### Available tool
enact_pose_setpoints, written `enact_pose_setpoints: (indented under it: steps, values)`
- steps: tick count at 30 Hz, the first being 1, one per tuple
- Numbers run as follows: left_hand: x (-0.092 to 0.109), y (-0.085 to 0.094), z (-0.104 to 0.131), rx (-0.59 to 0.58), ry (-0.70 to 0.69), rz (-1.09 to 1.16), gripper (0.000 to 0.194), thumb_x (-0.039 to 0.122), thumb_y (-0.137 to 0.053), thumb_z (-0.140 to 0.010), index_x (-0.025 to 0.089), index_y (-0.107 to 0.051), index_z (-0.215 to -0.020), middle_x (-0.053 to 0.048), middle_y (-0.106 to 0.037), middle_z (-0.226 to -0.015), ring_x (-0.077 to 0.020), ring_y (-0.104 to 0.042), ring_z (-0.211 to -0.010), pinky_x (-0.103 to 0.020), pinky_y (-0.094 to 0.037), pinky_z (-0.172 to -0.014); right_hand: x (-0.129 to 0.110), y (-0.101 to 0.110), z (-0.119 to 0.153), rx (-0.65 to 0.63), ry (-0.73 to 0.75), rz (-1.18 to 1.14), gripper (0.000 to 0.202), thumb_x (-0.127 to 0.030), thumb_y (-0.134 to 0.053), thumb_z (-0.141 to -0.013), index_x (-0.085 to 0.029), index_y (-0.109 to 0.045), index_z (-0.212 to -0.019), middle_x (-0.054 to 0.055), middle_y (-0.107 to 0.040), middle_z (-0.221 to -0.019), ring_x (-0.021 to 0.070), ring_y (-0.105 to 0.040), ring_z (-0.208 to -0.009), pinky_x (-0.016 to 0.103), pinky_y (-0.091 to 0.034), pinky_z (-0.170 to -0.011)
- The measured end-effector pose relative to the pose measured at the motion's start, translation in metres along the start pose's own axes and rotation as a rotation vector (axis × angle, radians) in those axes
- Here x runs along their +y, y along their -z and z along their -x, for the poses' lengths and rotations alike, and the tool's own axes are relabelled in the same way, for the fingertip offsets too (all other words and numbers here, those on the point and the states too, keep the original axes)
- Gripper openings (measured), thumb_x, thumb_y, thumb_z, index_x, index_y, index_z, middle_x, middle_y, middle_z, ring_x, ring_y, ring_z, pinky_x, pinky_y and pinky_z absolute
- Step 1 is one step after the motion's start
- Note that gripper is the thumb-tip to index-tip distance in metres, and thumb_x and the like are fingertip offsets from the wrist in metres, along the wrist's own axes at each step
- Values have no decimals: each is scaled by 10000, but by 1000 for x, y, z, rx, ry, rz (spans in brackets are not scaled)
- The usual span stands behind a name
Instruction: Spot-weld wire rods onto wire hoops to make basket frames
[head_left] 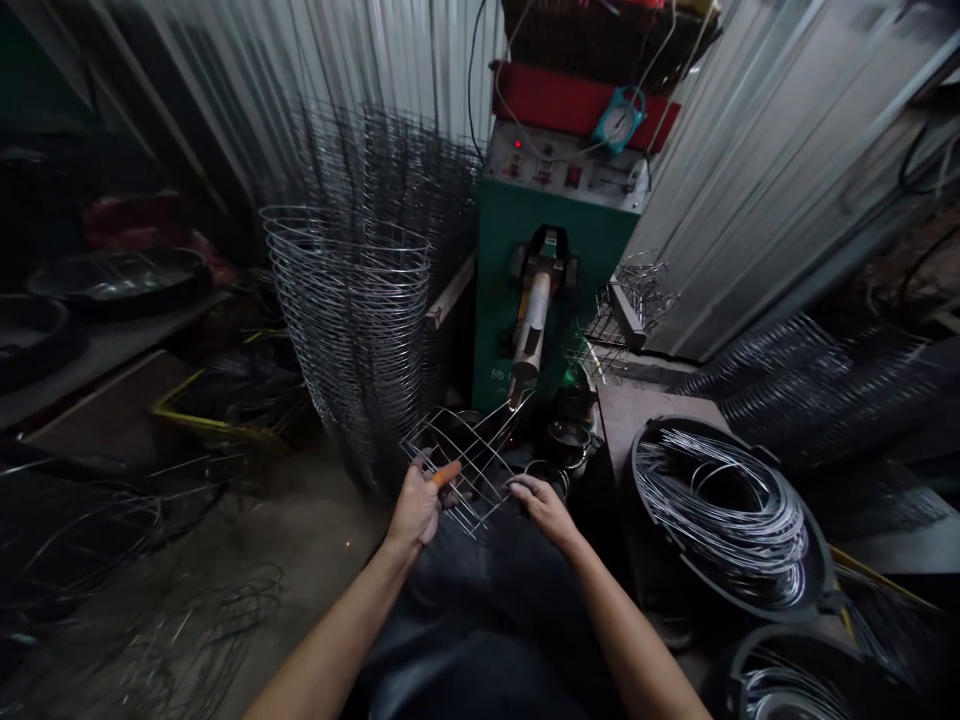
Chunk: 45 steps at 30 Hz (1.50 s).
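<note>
My left hand (pixel 417 507) is closed on the left side of a small wire rack (pixel 471 462) made of crossed thin metal rods. An orange tube-like piece (pixel 447 473) lies at its thumb; I cannot tell whether it is worn or held. My right hand (pixel 541 503) pinches the rack's right edge. The far end of the rack reaches the tip of a welding electrode (pixel 528 350), which slants down from a green spot welder (pixel 555 235). Whether rack and tip touch is unclear. Below the rack, its underside is lost in shadow.
A tall stack of wire rings (pixel 352 320) stands left of the welder. To the right, a round black tub (pixel 821 560) holds bent wires, with a second tub (pixel 739 660) nearer me. Loose wire pieces (pixel 217 630) litter the floor at left. A yellow-edged basket (pixel 176 390) sits behind.
</note>
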<state>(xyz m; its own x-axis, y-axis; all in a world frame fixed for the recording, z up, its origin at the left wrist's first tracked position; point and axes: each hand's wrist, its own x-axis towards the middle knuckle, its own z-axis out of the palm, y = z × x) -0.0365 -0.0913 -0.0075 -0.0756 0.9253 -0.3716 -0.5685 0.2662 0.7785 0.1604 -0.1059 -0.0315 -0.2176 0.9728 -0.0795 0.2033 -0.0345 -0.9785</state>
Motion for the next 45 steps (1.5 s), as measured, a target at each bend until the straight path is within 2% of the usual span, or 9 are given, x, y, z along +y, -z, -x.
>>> enact_pose_setpoints:
  steps: [15, 21, 25, 31, 34, 37, 40, 43, 45]
  values:
    - [-1, 15, -16, -51, -5, -125, 671, 245, -640, -692, 192, -312, -1275, -56, -604, -882, -134, -575, -652, -324, -524, -617, -2, -14, -6, -46, -29, -258, 404, -583, -541, -750, -183, -598, -748, 9, -585, -649, 133, -520, -595, 250, -409, -591]
    - [-8, 69, 18, -574, -747, -1115, 1006, 450, -733, -589, 321, -157, -1404, -135, -445, -1319, -308, -408, -1216, -568, -246, -1005, -34, -16, 20, 169, -160, -517, 384, -550, -592, -722, -169, -574, -767, 1, -572, -573, 113, -516, -500, 220, -403, -489]
    - [3, 86, 39, -881, -1105, -1704, 774, 290, -612, -746, 311, -207, -1405, -157, -318, -1421, -315, -277, -1305, -637, -42, -1016, -54, -8, 33, 229, -288, -590, 368, -518, -625, -698, -162, -567, -772, -2, -575, -566, 85, -505, -450, 149, -234, -363]
    - [26, 71, 48, -982, -1366, -1799, 705, 172, -569, -751, 333, -283, -1375, -129, -372, -1377, -276, -316, -1279, -589, -129, -1039, -68, -5, 50, 199, -347, -638, 329, -474, -611, -726, -151, -579, -785, 4, -574, -580, 69, -496, -432, 133, -161, -341]
    - [26, 71, 52, -1023, -1436, -1728, 654, 139, -558, -750, 405, -369, -1317, -77, -430, -1302, -239, -400, -1198, -556, -176, -1047, -70, 5, 63, 102, -249, -581, 421, -524, -553, -760, -152, -591, -952, 46, -625, -695, 108, -554, -508, 170, -306, -383]
    - [18, 79, 54, -989, -1374, -1578, 598, 177, -610, -712, 405, -474, -1248, -69, -399, -1302, -259, -413, -1176, -537, -217, -1045, -60, 44, 91, 183, -126, -198, 506, -491, -546, -776, -197, -507, -1187, 73, -651, -951, 177, -624, -772, 280, -473, -660]
    - [9, 83, 56, -866, -1097, -1357, 498, 249, -699, -627, 328, -614, -1112, -78, -325, -1359, -308, -404, -1188, -464, -340, -1004, -31, 107, 151, 529, -194, 424, 388, -417, -539, -771, -194, -584, -1086, 87, -630, -1072, 235, -580, -989, 332, -438, -848]
    - [2, 71, 57, -585, -711, -1006, 371, 261, -776, -514, 252, -681, -873, -73, -362, -1335, -324, -401, -1196, -425, -388, -970, 16, 164, 237, 806, -712, 888, 288, -328, -440, -805, -155, -642, -915, 164, -666, -940, 299, -616, -913, 405, -456, -783]
    - [0, 57, 57, -400, -444, -730, 362, 247, -804, -447, 228, -648, -774, -60, -420, -1284, -316, -407, -1191, -414, -413, -941, 51, 183, 292, 775, -1035, 975, 211, -264, -486, -754, -149, -663, -771, 210, -670, -881, 330, -640, -840, 409, -478, -703]
